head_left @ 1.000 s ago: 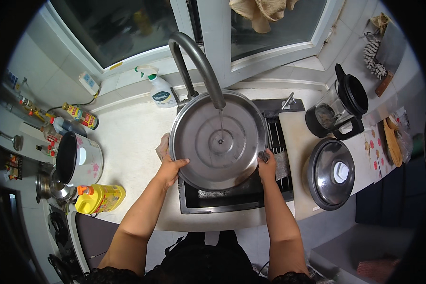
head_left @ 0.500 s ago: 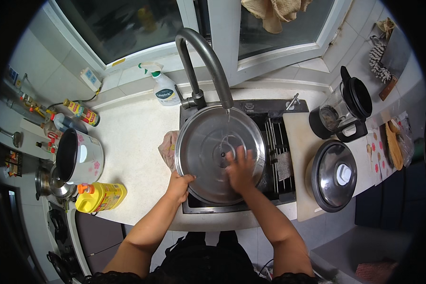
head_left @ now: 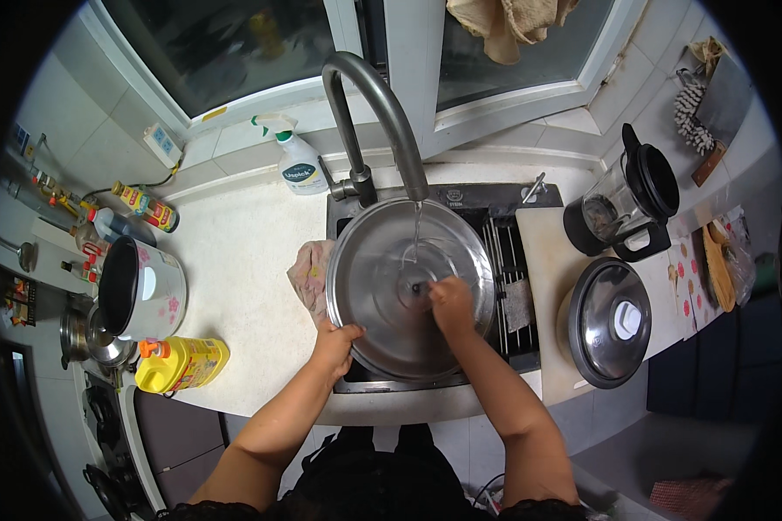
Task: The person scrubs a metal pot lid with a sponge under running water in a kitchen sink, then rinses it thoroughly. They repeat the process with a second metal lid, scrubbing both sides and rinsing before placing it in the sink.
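A large, round, shiny steel piece that looks like an upturned pot lid [head_left: 382, 321] lies tilted over the sink [head_left: 374, 385]. Water from the curved faucet [head_left: 400, 139] runs in a thin stream onto its inner face. My left hand [head_left: 333, 347] grips the lid's near left rim, thumb over the edge. Over the lid's middle, close to the small dark spot at its centre, my right hand [head_left: 452, 308] is closed with its fingers curled in. What those fingers hold, if anything, is hidden.
A crumpled cloth [head_left: 308, 278] lies left of the sink. Beyond it stand a yellow jug [head_left: 187, 363], a flowered pot [head_left: 161, 291] and a spray bottle [head_left: 301, 163]. On the right are a cutting board [head_left: 539, 260], a lidded pot [head_left: 604, 334] and a blender jug [head_left: 621, 208].
My right hand has gone from spread fingers to curled ones, near the lid's centre. The lid has shifted slightly right. My left hand keeps its grip on the rim.
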`<state>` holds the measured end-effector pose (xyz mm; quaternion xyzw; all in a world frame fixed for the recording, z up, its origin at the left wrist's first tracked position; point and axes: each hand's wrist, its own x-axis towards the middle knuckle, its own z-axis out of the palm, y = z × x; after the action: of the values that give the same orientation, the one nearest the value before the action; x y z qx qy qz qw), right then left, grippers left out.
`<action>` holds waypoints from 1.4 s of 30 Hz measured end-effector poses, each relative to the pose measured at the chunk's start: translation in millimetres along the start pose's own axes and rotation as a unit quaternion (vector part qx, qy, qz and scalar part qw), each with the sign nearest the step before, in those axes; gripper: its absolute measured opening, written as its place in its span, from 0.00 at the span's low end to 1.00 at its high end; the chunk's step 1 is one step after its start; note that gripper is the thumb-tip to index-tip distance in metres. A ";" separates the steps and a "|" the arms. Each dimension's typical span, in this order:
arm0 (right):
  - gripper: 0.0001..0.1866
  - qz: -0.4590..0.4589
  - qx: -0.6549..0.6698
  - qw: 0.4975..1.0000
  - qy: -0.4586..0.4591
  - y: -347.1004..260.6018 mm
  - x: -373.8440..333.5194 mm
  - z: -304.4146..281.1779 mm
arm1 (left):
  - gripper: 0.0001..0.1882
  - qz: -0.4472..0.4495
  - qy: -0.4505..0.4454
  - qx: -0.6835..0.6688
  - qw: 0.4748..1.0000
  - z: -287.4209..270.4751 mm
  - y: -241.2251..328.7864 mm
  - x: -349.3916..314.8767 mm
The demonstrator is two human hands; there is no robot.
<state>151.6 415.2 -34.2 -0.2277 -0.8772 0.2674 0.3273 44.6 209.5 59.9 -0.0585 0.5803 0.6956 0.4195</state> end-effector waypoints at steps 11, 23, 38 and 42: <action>0.18 0.034 -0.059 0.997 0.019 -54.9 59.3 38.3 | 0.12 -0.050 -0.017 0.003 0.999 14.0 -13.3 -2.3; 0.10 0.073 0.014 0.995 0.069 -31.6 97.3 84.6 | 0.17 0.005 0.033 0.075 0.997 6.0 1.3 -9.6; 0.21 0.197 -0.078 0.977 0.032 54.9 54.8 46.0 | 0.14 0.094 0.006 0.154 0.984 -26.8 11.7 -19.0; 0.23 0.055 -0.018 0.993 0.107 14.1 99.3 45.5 | 0.13 0.113 -0.012 0.202 0.973 -36.8 7.5 -9.8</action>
<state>55.4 468.3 -27.3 -0.3086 -0.8279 0.2432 0.4002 31.1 173.1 59.5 0.1023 0.7065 0.6076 0.3481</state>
